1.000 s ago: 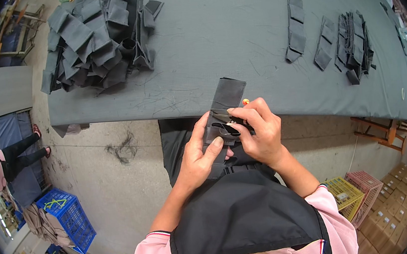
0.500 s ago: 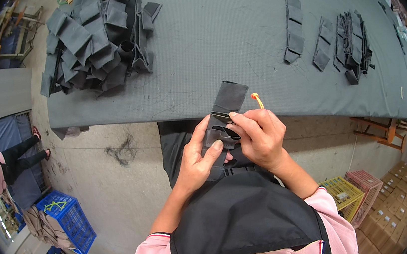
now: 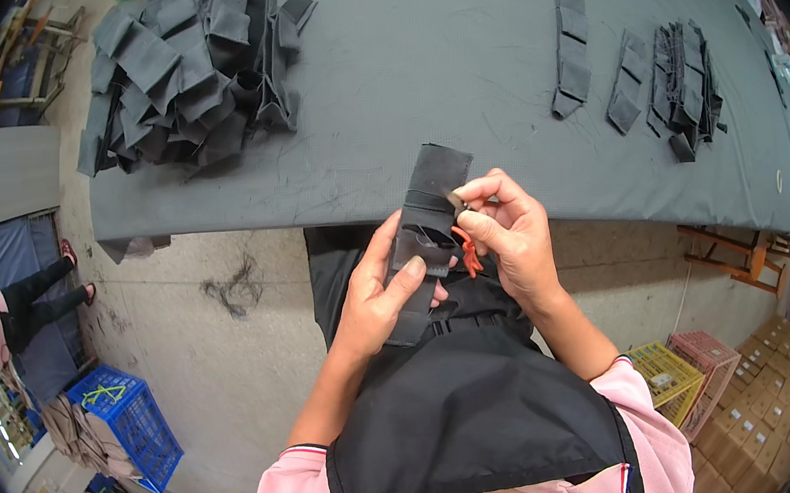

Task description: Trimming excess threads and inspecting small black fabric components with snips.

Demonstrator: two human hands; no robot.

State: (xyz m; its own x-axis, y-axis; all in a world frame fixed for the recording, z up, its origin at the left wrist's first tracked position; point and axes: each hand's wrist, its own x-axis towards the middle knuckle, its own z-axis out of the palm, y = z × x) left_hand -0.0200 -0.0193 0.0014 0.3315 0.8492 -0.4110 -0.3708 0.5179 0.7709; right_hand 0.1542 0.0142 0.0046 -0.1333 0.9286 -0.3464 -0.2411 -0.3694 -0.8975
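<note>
My left hand (image 3: 378, 299) is closed on a dark grey fabric strip with sewn pockets (image 3: 433, 176), thumb across its front and fingertips showing behind its right edge. The strip slants upward in front of the table's near edge, and one pocket gapes in the middle. Beside that pocket, my right hand (image 3: 510, 233) pinches a small metal tool (image 3: 456, 201) between thumb and forefinger. Most of the tool is hidden by the fingers. A bright orange cord (image 3: 468, 250) dangles below the pinch, next to the strip.
A large heap of similar pocketed strips (image 3: 181, 76) covers the table's left side. Several strips (image 3: 683, 82) lie bunched at the right, near two single ones (image 3: 571, 51). Loose threads lie on the grey tabletop (image 3: 413, 59). A blue crate (image 3: 133, 422) and a distant person (image 3: 8, 315) are at left.
The strip has tilted and shifted slightly, with more of its lower end showing. My right hand has turned, and the orange cord has swung from above the hand to below the fingers.
</note>
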